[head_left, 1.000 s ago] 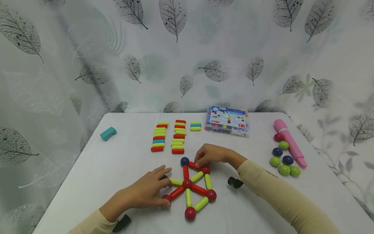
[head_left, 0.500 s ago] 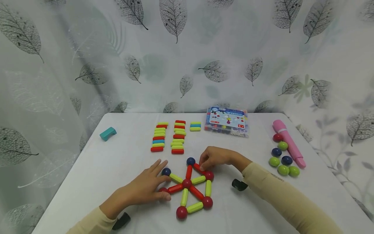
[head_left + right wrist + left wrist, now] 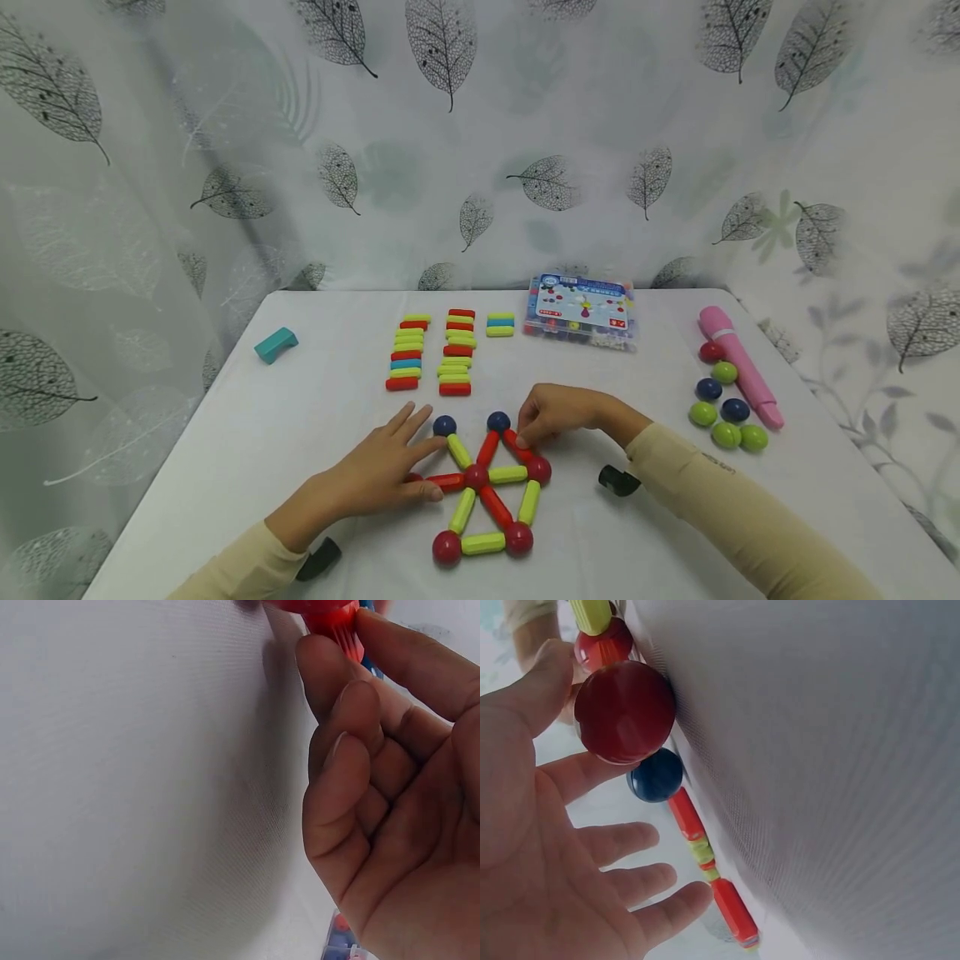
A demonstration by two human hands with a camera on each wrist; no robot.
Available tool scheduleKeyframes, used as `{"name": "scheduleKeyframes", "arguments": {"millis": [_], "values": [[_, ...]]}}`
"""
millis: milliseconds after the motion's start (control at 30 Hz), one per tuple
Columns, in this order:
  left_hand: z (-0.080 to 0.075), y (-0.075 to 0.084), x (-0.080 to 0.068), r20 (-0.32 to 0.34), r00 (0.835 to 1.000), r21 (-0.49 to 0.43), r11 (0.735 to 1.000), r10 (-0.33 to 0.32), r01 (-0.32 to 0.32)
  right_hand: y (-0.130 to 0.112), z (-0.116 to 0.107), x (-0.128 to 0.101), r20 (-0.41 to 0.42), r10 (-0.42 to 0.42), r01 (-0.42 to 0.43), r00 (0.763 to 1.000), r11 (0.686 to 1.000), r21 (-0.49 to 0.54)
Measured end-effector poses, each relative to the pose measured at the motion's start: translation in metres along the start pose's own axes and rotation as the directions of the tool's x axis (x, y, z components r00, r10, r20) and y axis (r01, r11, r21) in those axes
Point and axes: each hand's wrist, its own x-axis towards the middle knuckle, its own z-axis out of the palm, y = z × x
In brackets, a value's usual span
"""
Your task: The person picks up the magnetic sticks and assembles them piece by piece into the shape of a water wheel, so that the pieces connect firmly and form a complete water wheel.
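Note:
A flat figure of red and yellow-green magnetic sticks joined by red and blue balls [image 3: 476, 476] lies near the front of the white table [image 3: 300, 433]. My left hand [image 3: 378, 471] rests on its left side with straight, spread fingers. In the left wrist view the left hand [image 3: 570, 862] has its thumb against a red ball [image 3: 624, 711], with a blue ball [image 3: 655, 775] just beyond. My right hand [image 3: 534, 429] pinches the upper right red stick [image 3: 519, 446] between thumb and fingers. The right wrist view shows the fingertips [image 3: 330, 667] closed on that red stick [image 3: 334, 619].
Rows of loose sticks [image 3: 431, 354] lie at the back centre, beside a clear plastic box [image 3: 581, 312]. A pink pen-shaped object [image 3: 738, 375] and several loose balls [image 3: 720, 408] sit at the right. A teal block [image 3: 276, 343] lies at the left. A leaf-print curtain hangs behind.
The stick-and-ball figure has turned clockwise on the table: its blue balls moved right, its bottom red ball moved left. Both hands stayed on it and followed the turn.

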Motion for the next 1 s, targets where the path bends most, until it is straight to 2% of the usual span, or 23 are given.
{"name": "scheduleKeyframes", "arguments": {"millis": [200,333,433,533,633,700,833,933,1000], "values": [[0.001,-0.002,0.002,0.025,1.000,-0.027,1.000,-0.004,0.005,0.002,0.003,-0.004,0.069,-0.027,0.026,0.997,1.000,0.018],[0.003,-0.004,0.002,0.045,0.999,-0.054,0.998,-0.007,0.009,0.002,-0.003,-0.005,0.106,-0.040,0.040,0.994,0.999,0.008],[0.004,-0.005,0.002,0.046,0.999,-0.060,0.998,-0.004,0.007,0.003,-0.018,-0.003,0.043,-0.019,0.017,0.999,0.999,0.040],[0.004,-0.005,0.000,0.050,0.999,-0.064,0.998,-0.002,0.006,0.003,-0.035,0.004,-0.114,0.028,-0.013,0.993,0.992,0.128],[0.004,-0.005,-0.002,0.060,0.998,-0.068,0.998,-0.004,0.008,0.001,-0.048,0.017,-0.291,0.069,-0.016,0.954,0.984,0.178],[0.004,-0.005,-0.004,0.063,0.998,-0.069,0.998,-0.004,0.008,-0.003,-0.054,0.028,-0.388,0.087,-0.029,0.917,0.988,0.153],[0.002,-0.006,-0.006,0.057,0.998,-0.062,0.998,-0.005,0.009,-0.012,-0.061,0.051,-0.516,0.070,-0.110,0.854,0.993,-0.047],[0.002,-0.005,-0.008,0.053,0.999,-0.056,0.998,-0.005,0.008,-0.015,-0.065,0.066,-0.566,0.053,-0.207,0.823,0.955,-0.213],[0.001,-0.005,-0.009,0.050,0.999,-0.053,0.999,-0.008,0.011,-0.014,-0.067,0.073,-0.580,0.055,-0.261,0.813,0.924,-0.278]]}}
